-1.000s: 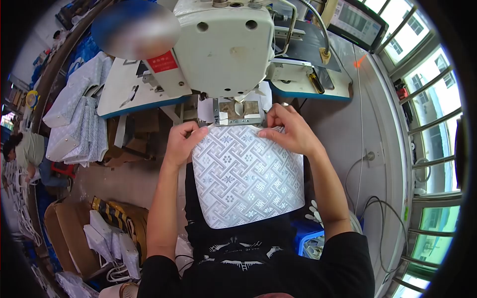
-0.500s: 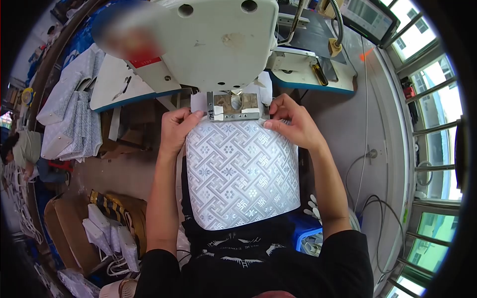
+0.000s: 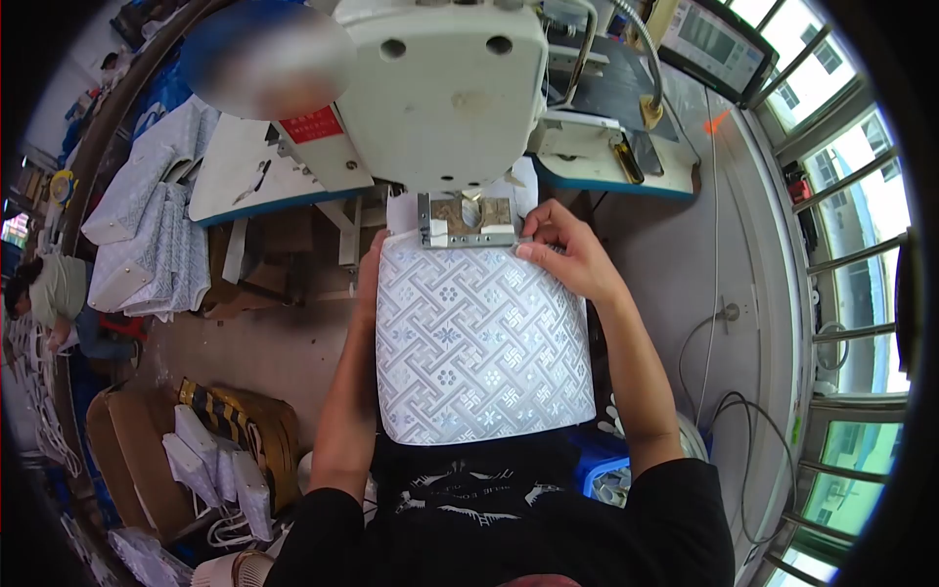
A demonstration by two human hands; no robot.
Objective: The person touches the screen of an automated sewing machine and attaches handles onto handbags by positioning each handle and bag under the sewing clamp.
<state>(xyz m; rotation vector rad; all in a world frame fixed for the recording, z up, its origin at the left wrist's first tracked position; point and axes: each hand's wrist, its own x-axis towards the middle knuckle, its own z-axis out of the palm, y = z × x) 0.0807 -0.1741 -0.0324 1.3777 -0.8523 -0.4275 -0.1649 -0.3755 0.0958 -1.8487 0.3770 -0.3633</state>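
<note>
A silver-white bag (image 3: 484, 342) with a woven-look lattice and flower pattern hangs in front of me, its upper edge at the metal clamp frame (image 3: 471, 220) under a large white sewing machine head (image 3: 445, 98). Between thumb and fingers, my right hand (image 3: 572, 256) pinches the bag's upper right corner, beside the clamp. My left hand (image 3: 370, 269) is at the bag's upper left edge; its fingers are mostly hidden behind the bag. White material (image 3: 402, 210) shows at the clamp's left side.
Several similar patterned bags (image 3: 147, 225) are stacked on the left. A screwdriver (image 3: 627, 158) lies on the right machine table (image 3: 675, 181), near a monitor (image 3: 714, 47). Below left stands a cardboard box (image 3: 117, 460); a blue bin (image 3: 592, 474) is by my right side. Another person (image 3: 59, 293) is at far left.
My left hand has gone from pinching the upper left corner to behind the bag's left edge. My right hand keeps its pinch. The view has shifted slightly.
</note>
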